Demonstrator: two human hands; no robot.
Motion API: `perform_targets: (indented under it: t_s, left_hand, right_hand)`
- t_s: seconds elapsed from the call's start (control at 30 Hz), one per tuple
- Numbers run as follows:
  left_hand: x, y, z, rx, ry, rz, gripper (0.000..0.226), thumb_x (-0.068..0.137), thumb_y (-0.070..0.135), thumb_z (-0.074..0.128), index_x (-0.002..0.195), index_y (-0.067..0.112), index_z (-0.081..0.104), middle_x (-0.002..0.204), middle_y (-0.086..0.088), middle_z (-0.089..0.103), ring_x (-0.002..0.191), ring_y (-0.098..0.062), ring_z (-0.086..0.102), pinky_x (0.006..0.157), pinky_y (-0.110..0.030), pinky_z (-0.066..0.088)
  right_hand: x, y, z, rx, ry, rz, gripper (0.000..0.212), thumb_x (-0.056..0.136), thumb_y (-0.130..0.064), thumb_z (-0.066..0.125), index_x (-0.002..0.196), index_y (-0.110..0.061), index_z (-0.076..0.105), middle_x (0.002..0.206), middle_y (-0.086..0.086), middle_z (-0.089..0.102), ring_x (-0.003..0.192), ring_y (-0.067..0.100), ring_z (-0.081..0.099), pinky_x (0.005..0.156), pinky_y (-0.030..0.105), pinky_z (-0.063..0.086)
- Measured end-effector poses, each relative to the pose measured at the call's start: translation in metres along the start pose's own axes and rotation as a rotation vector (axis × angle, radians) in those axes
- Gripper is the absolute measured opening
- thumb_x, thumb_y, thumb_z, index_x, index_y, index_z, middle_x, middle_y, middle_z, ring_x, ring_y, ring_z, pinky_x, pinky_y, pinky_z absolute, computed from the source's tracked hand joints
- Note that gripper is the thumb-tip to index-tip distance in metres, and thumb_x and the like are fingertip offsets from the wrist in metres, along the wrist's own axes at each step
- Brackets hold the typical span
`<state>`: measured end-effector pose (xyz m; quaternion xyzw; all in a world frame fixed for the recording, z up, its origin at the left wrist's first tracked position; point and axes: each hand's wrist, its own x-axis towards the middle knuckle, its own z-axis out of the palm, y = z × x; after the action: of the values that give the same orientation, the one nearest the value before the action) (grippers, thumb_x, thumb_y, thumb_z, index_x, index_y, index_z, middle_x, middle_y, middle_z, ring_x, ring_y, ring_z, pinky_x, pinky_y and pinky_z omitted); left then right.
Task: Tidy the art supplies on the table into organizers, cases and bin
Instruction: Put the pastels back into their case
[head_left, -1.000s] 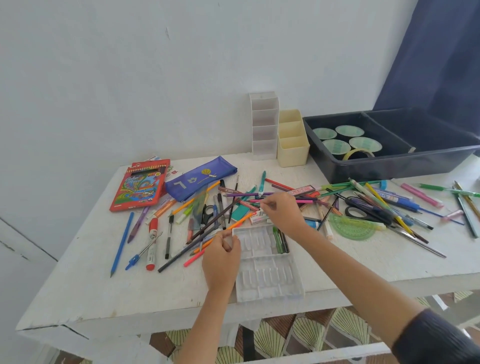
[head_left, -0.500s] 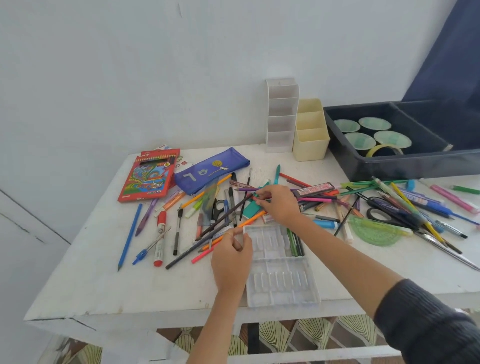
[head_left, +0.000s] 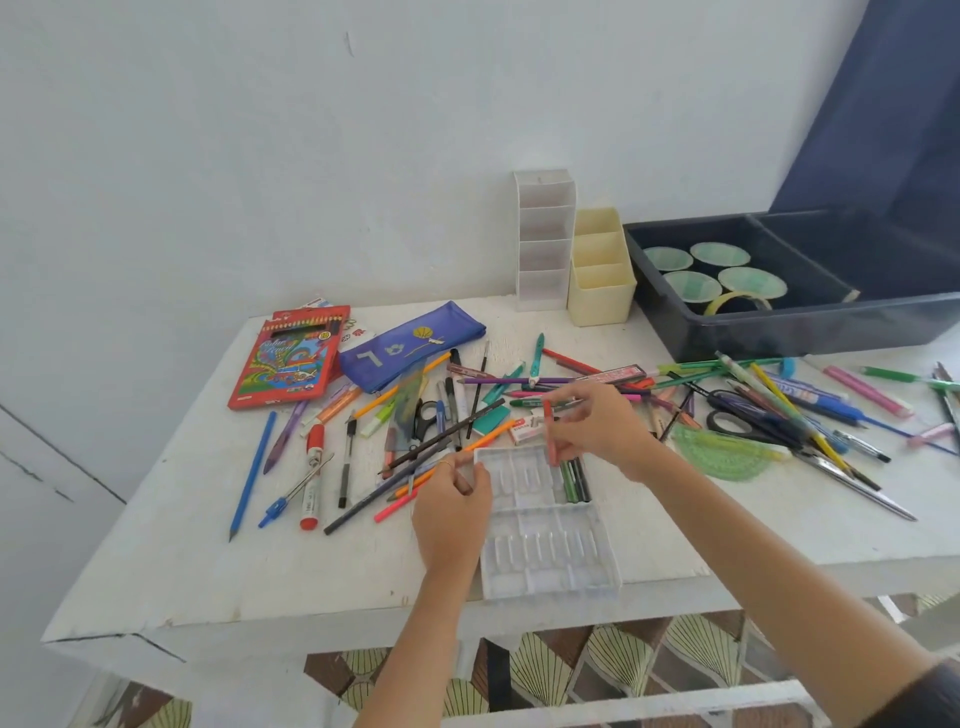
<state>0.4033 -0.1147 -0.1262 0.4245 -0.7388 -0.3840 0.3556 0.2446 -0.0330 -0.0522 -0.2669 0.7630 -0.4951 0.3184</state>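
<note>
Right hand pinches the red pen near its middle, nearly upright, over the 12 o'clock edge of the clear case. Left hand grips the case's 10 o'clock corner, pinning it to the surface. The pen looks light, stiff and slick, so a mid-barrel hold suits it. The thin plastic case would likely skid if not held.
</note>
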Motion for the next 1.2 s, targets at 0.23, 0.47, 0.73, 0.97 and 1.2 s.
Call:
perform_targets:
  t_s: [0.23, 0.47, 0.73, 0.97, 1.2]
  left_hand:
    - [0.0, 0.0, 0.001, 0.004, -0.002, 0.011, 0.015, 0.09, 0.02, 0.057, 0.102, 0.02, 0.065, 0.053, 0.003, 0.038, 0.047, -0.007, 0.036, 0.043, -0.019, 0.034]
    - [-0.002, 0.001, -0.001, 0.047, 0.001, 0.036, 0.016, 0.09, 0.021, 0.056, 0.103, 0.018, 0.066, 0.055, 0.0, 0.041, 0.048, -0.009, 0.039, 0.045, -0.021, 0.035]
    - [-0.001, 0.0, 0.001, 0.063, 0.006, 0.029, 0.019, 0.091, 0.022, 0.055, 0.107, 0.018, 0.066, 0.053, 0.003, 0.04, 0.046, -0.007, 0.038, 0.046, -0.022, 0.037]
    - [-0.001, 0.002, -0.002, 0.077, -0.064, 0.001, 0.017, 0.093, 0.026, 0.053, 0.107, 0.019, 0.06, 0.055, 0.008, 0.044, 0.05, -0.005, 0.043, 0.048, -0.02, 0.033]
    - [-0.009, 0.003, -0.032, -0.196, -0.196, -0.07, 0.009, 0.096, 0.02, 0.05, 0.101, 0.021, 0.058, 0.075, -0.015, 0.056, 0.062, -0.018, 0.054, 0.06, -0.034, 0.051]
  right_hand:
    - [-0.028, 0.027, 0.002, -0.34, 0.07, -0.091, 0.03, 0.081, -0.015, 0.072, 0.11, -0.018, 0.064, 0.074, 0.005, 0.067, 0.058, 0.003, 0.055, 0.051, 0.007, 0.037]
    - [-0.031, 0.04, 0.021, -0.59, 0.105, -0.181, 0.046, 0.086, -0.023, 0.067, 0.13, -0.02, 0.055, 0.082, 0.009, 0.062, 0.06, 0.01, 0.046, 0.058, 0.014, 0.035]
    - [-0.04, 0.063, 0.034, -0.77, 0.241, -0.352, 0.015, 0.094, -0.02, 0.055, 0.091, -0.005, 0.054, 0.092, 0.001, 0.042, 0.082, 0.016, 0.05, 0.062, 0.022, 0.038]
    - [-0.041, 0.065, 0.033, -1.046, 0.325, -0.483, 0.02, 0.089, -0.028, 0.061, 0.097, -0.014, 0.073, 0.101, 0.009, 0.054, 0.094, 0.028, 0.05, 0.071, 0.035, 0.045]
    - [-0.038, 0.032, 0.035, -0.93, 0.258, -0.356, 0.032, 0.099, -0.035, 0.037, 0.118, -0.018, 0.058, 0.118, 0.002, 0.052, 0.11, 0.018, 0.044, 0.096, 0.034, 0.04]
